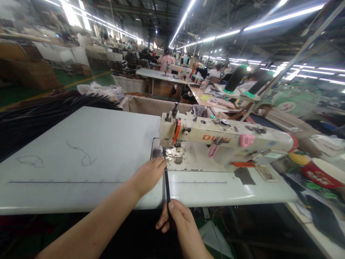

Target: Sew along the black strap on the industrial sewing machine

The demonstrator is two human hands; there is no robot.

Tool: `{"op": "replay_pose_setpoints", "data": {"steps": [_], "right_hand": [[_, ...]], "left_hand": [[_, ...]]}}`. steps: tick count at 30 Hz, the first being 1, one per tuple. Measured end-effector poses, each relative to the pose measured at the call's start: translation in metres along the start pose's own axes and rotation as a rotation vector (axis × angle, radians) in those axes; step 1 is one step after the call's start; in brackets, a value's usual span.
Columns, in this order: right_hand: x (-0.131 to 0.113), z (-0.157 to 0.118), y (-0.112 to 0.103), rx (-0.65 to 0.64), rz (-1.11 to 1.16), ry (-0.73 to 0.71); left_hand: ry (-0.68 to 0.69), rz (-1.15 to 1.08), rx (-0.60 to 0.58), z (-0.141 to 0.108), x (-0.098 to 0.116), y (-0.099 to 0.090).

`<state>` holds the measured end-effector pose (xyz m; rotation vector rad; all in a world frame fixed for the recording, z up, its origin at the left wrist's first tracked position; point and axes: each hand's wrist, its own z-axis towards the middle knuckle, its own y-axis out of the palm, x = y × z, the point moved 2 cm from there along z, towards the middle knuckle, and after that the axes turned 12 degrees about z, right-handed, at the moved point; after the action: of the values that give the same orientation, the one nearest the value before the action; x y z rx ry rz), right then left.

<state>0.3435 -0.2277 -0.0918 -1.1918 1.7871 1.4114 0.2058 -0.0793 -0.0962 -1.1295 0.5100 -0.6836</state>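
A narrow black strip (167, 183) runs from under the needle area of a white sewing machine (194, 135) toward me and over the table's front edge. My left hand (151, 174) lies on the table just in front of the presser foot (169, 149), its fingers together and their tips on the strip. Below the table edge, my right hand (179, 217) pinches the same strip between thumb and fingers, holding it fairly straight. The strip's lower end is lost against dark clothing. My left fingertips partly cover the strip near the needle.
Loose dark threads (83, 154) lie on the white table (113, 133), left of the machine. A pile of black strips (54, 111) is at the far left. Thread cones (235, 80) stand behind the machine. A red and white tub (323, 172) is at the right. People sit farther back.
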Motion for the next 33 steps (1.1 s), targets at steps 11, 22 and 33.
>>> {"op": "replay_pose_setpoints", "data": {"steps": [11, 22, 33], "right_hand": [[0.002, -0.003, 0.0, -0.036, 0.042, -0.001], [0.007, -0.003, -0.005, -0.083, 0.025, 0.013], [-0.003, -0.005, -0.011, -0.059, -0.282, -0.119]], "left_hand": [[0.014, 0.011, -0.015, 0.0, 0.001, 0.0], [-0.05, 0.007, 0.091, 0.002, 0.0, 0.004], [0.0, 0.044, -0.027, 0.002, 0.004, -0.004]]}}
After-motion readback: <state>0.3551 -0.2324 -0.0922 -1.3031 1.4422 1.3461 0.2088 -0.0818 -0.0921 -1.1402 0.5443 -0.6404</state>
